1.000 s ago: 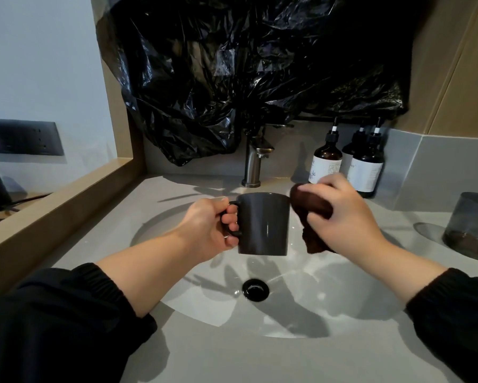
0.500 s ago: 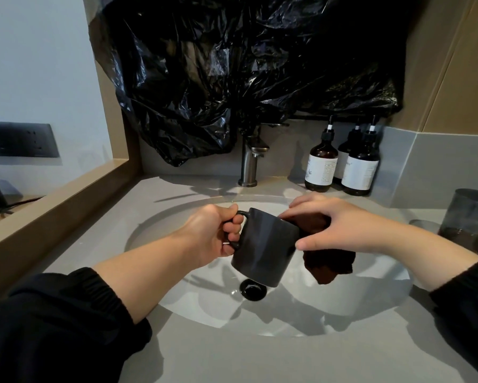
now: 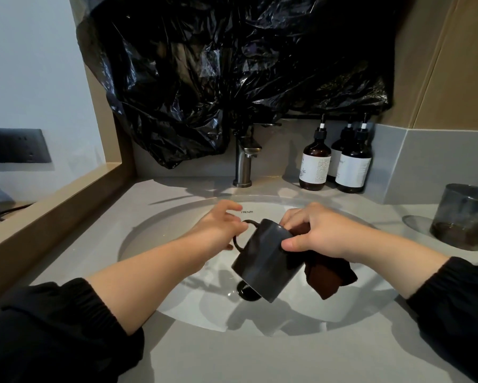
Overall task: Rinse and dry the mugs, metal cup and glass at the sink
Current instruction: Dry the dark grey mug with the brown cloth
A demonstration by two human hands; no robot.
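Dark mug sits mid-frame over the sink, tipped so its base points toward the viewer and its mouth faces away at about 1 o'clock, right above the drain. Right hand is clamped on the mug's upper end, thumb on the wall and fingers over the rim, with a brown cloth bunched under the palm and hanging down at 4 o'clock of the mug. Left hand is at 9 o'clock of the mug by the handle, fingers spread loose; whether any finger is hooked in the loop, cannot tell. Judged stage: this mug is in drying, cloth working the rim or inside; no water running from the faucet at 12 o'clock. Left to do, as far as shown: a smoky glass stands on the table at 3 o'clock, its state unclear; metal cup and other mugs not in view. Around: three pump bottles at 1 o'clock by the wall, a black plastic bag draped above the faucet, overhanging its top. Nothing blocks the hands; the bag edge hangs close to the tap.
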